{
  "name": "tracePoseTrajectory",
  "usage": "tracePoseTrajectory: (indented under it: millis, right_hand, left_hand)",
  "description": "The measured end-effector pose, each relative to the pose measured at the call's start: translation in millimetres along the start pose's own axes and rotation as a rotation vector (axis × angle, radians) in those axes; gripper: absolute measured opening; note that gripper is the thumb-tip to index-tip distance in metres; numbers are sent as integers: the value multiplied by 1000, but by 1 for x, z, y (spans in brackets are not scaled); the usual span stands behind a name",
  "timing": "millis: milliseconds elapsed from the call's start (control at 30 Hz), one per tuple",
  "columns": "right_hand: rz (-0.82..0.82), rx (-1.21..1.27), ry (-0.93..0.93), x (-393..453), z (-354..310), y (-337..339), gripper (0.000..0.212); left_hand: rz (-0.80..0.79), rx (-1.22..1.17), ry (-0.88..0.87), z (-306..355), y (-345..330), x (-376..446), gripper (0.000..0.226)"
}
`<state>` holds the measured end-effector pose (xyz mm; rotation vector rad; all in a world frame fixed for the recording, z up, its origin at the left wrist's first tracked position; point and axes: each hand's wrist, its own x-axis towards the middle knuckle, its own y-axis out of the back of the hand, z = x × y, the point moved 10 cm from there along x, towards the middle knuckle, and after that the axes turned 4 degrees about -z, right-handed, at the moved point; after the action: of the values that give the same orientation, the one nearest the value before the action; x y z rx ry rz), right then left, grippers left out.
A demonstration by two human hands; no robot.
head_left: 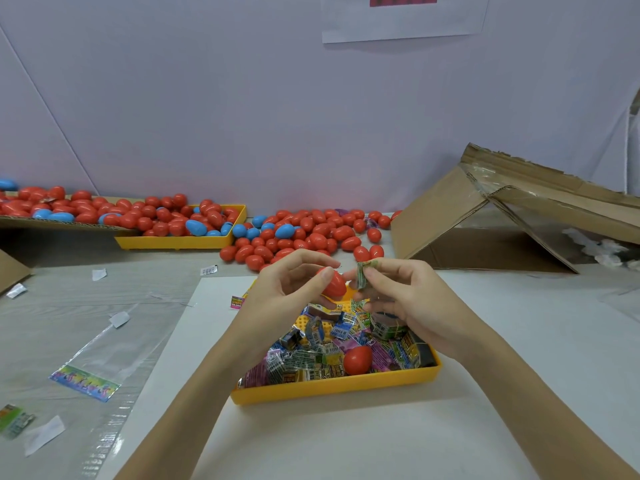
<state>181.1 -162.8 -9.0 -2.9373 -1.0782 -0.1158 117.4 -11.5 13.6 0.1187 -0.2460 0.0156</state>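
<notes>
Far left, a cardboard tray (69, 225) heaped w/ red & a few blue plastic eggs runs along the wall. In front of it, clear plastic bags (104, 355) & paper scraps lie flat on the table, and a printed packet (15, 420) sits at the bottom-left edge. Next over is a back yellow tray (180, 242), also full of eggs, then a loose egg pile (304, 237) spread on the table just behind the hands.

Centre front, a near yellow tray (332, 386) stands on a white sheet (346, 445). It is filled w/ small printed packets, and a spare egg (357, 359), whole & red, lies on top of them. Far right, an opened cardboard box (485, 220) lies on its side, clear tape on the flaps. Both hands are raised over the near tray & cover its back part.

The left hand (284, 292) has thumb & fingers curled round the held egg (334, 287), which sits above the tray's back edge. It is smooth, glossy red plastic; fingers cover part of it, so can't tell if it is whole or a half.

The right hand (412, 303) pinches a folded packet (363, 276) btw thumb & index, the other fingers loosely curled. The packet is small & crumpled w/ green-grey print, held roughly upright just right of the held egg. Can't tell if the two touch.
</notes>
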Motion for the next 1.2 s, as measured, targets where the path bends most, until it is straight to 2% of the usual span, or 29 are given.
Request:
tracePoseTrajectory:
  millis: [233, 300, 400, 500, 733, 1200]
  right_hand:
    - [58, 63, -12, 1, 4, 3, 23]
    - [80, 75, -3, 1, 4, 5, 29]
    - [108, 95, -2, 1, 4, 6, 34]
    - [130, 56, 8, 0, 4, 8, 33]
    - [96, 56, 20, -2, 0, 0, 26]
    - [86, -156, 123, -4, -16, -6, 26]
  left_hand:
    - [34, -6, -3, -3, 4, 0, 17]
    - [32, -29, 12, -6, 4, 0, 20]
    - [11, -27, 18, -8, 0, 1, 17]
    - [-31, -27, 24, -8, -4, 1, 26]
    - [-45, -26, 16, -6, -9, 0, 24]
    - [-67, -62, 45, -9, -12, 0, 32]
